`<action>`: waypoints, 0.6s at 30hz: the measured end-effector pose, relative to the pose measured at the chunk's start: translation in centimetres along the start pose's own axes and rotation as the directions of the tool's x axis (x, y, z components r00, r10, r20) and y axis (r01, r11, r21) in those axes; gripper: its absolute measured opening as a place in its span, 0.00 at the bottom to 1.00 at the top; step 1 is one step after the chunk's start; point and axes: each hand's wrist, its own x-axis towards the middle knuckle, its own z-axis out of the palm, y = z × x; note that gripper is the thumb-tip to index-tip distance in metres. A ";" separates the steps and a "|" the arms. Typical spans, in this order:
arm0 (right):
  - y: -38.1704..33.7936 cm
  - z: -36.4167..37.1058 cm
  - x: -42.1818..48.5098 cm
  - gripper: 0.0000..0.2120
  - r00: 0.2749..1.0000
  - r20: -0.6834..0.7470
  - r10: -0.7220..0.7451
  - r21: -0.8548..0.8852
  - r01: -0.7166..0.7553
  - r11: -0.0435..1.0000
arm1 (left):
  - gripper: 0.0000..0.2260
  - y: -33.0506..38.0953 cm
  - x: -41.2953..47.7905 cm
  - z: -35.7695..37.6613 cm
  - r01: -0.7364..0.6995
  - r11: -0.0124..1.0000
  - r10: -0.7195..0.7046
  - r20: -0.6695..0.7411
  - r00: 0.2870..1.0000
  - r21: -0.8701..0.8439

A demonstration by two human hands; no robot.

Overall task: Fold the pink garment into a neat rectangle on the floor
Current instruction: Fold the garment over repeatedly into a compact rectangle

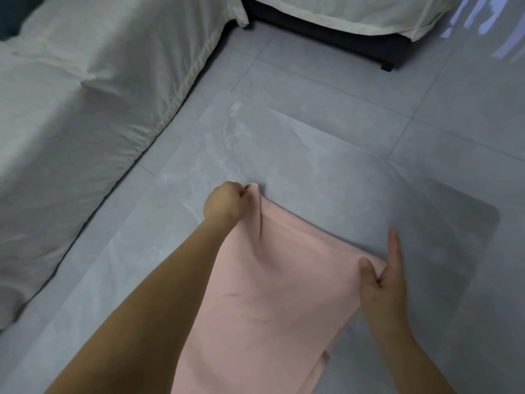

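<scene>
The pink garment (272, 285) lies as a long strip on the grey tiled floor (326, 143), running from the bottom of the view up toward the middle. My left hand (224, 203) pinches its far left corner, which is lifted slightly off the tiles. My right hand (383, 282) holds the far right corner, thumb on top of the cloth and index finger stretched out along the floor. The near end of the garment runs out of view at the bottom edge.
A mattress with white bedding (85, 115) lies along the left side. A dark bed base (341, 38) with a white sheet stands at the back. A shadow (454, 237) falls on the tiles to the right.
</scene>
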 end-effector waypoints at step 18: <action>-0.4 0.1 0.7 0.36 0.996 0.084 0.031 0.044 -0.035 0.998 | 0.09 0.6 0.2 1.3 0.031 0.994 -0.045 -0.124 0.991 -0.108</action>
